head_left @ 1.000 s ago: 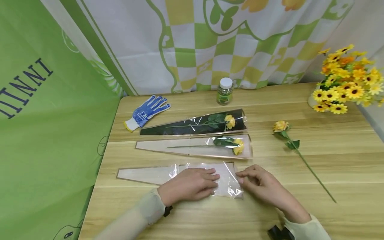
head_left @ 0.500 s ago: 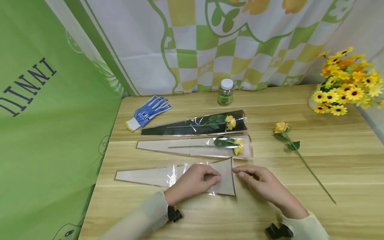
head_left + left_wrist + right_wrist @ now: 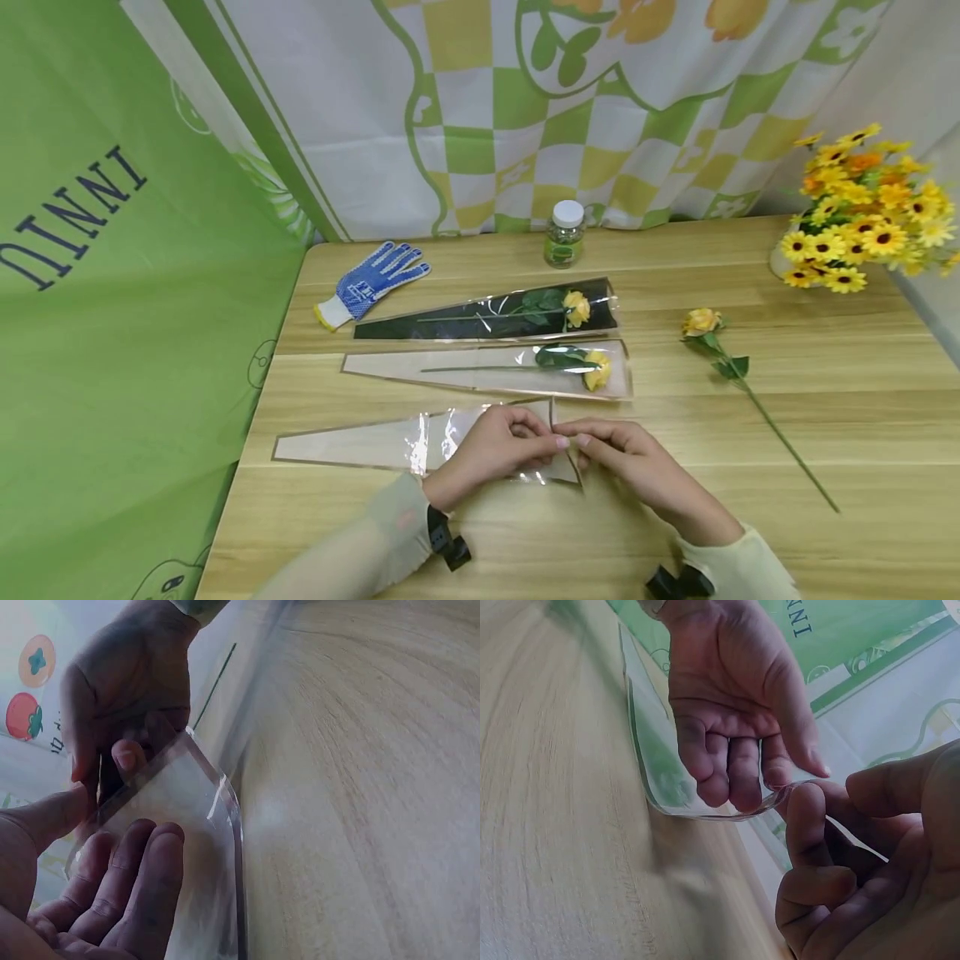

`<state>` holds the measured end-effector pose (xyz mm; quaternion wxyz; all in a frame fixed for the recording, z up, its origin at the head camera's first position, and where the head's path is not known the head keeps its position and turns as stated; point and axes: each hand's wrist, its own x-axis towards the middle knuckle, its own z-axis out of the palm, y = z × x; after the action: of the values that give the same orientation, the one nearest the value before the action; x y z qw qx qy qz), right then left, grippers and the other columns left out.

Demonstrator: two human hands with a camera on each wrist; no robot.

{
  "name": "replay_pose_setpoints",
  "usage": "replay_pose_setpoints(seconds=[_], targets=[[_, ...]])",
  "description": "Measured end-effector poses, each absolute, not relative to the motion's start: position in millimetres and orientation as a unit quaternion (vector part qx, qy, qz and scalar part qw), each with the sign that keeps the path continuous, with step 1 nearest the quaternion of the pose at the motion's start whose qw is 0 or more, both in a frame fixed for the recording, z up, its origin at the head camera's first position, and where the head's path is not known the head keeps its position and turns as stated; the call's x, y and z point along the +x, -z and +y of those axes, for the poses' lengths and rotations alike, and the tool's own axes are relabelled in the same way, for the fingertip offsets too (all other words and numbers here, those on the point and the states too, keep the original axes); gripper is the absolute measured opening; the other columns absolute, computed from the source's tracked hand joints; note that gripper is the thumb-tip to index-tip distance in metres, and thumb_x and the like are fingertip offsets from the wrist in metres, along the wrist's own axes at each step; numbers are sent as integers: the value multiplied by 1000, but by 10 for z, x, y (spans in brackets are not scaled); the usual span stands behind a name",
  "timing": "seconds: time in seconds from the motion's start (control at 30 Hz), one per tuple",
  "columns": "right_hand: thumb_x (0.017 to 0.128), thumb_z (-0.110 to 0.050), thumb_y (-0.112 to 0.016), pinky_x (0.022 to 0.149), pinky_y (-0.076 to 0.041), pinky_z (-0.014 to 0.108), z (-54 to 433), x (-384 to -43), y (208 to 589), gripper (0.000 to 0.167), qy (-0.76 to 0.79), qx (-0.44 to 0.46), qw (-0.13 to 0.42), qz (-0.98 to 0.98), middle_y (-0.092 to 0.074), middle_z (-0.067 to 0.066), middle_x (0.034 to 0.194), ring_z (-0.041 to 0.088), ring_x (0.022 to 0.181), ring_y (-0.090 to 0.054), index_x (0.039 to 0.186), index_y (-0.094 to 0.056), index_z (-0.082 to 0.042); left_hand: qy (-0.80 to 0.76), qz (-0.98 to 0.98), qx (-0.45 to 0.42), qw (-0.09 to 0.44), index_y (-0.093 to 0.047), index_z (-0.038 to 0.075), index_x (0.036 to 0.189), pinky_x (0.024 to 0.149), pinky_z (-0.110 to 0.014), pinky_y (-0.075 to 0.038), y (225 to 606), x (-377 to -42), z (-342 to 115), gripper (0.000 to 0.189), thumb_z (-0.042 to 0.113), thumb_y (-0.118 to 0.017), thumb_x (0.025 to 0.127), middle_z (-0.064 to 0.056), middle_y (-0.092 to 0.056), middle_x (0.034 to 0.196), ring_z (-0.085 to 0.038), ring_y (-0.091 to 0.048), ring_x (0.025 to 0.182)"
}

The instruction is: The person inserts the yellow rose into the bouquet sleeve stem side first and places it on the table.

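A long tapered clear-and-white flower sleeve (image 3: 345, 446) lies nearest me on the table, its wide mouth toward the right. My right hand (image 3: 633, 458) pinches the rim of that mouth between thumb and index finger. Over the wide end is my left hand (image 3: 495, 446), fingers loosely bent at the film and thumb reaching to the rim beside the right fingertips. In the left wrist view the sleeve's film (image 3: 202, 855) stands raised around the left fingers (image 3: 161, 877), the thumb apart from them. The right wrist view shows the rim bowed in a curve.
Behind lie a white sleeve (image 3: 510, 379) and a black sleeve (image 3: 465, 325), each with a yellow rose inside. A loose rose (image 3: 701, 323) lies to the right. Farther back are a blue-and-white glove (image 3: 375, 279), a lidded jar (image 3: 565, 237) and a vase of yellow flowers (image 3: 862, 217).
My left hand has gone from lying flat on the sleeve to bent fingers at its mouth. The right hand has moved left with the rim, and the sleeve has shifted slightly left.
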<state>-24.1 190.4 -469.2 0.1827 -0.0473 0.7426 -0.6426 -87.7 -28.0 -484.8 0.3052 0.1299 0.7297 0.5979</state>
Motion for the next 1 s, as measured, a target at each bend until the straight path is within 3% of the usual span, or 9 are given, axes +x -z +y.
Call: replay_pose_setpoints(seconds=[0.17,0.33,0.5,0.53,0.67,0.73,0.83,1.0], targets=[[108,-18,-52,80,-49,24,1902,-239,4687,33,655,-43,197,729,-64,18,103,22,92,-59,133,-65,0,-615,710,123,320,-73,8,83,52,-20,-54,4865,-866,-278,21,26,-84,87,-9,-73,76,-17,-69,66],[108,-17,-52,72,-49,24,1924,-236,4701,32,652,-38,188,734,-64,20,101,20,87,-58,131,-66,1,-624,696,124,334,-71,2,88,62,-30,-64,4881,-863,-270,15,15,-78,90,-9,-73,78,-20,-73,70],[104,-21,-61,82,-52,21,1941,-226,4730,26,587,-22,116,801,-71,6,115,16,101,-62,121,-74,-6,-631,691,95,339,-72,-2,93,62,-30,-64,4900,-871,-287,10,7,-74,90,-10,-73,79,-19,-72,68],[103,-22,-64,81,-53,22,1937,-228,4742,24,565,-17,97,819,-72,2,112,16,99,-63,118,-76,-8,-637,686,87,342,-72,-3,94,63,-30,-64,4905,-874,-295,10,6,-74,90,-11,-73,79,-19,-72,68],[94,-24,-76,57,-51,25,1902,-245,4802,13,496,5,39,868,-69,-5,82,12,69,-58,102,-80,-13,-671,648,54,357,-70,-7,99,65,-32,-65,4921,-875,-289,13,-1,-74,89,-16,-73,82,-19,-72,67],[91,-21,-79,53,-49,24,1883,-263,4818,9,478,9,21,878,-65,-8,73,11,63,-55,96,-79,-14,-684,632,43,363,-69,-8,102,66,-31,-65,4923,-880,-272,15,-4,-74,88,-16,-73,83,-18,-71,67],[89,-16,-81,53,-49,24,1869,-300,4829,5,458,-1,-1,889,-63,-10,71,9,62,-55,90,-77,-14,-697,615,27,367,-68,-8,103,66,-31,-65,4923,-893,-236,16,-5,-73,88,-17,-73,84,-17,-71,66],[87,-8,-81,55,-51,24,1888,-370,4830,10,440,-27,-15,897,-62,-9,74,9,65,-55,94,-75,-13,-703,612,13,361,-71,-9,102,68,-33,-65,4941,-919,-242,15,2,-70,91,-19,-72,82,-18,-71,67]])
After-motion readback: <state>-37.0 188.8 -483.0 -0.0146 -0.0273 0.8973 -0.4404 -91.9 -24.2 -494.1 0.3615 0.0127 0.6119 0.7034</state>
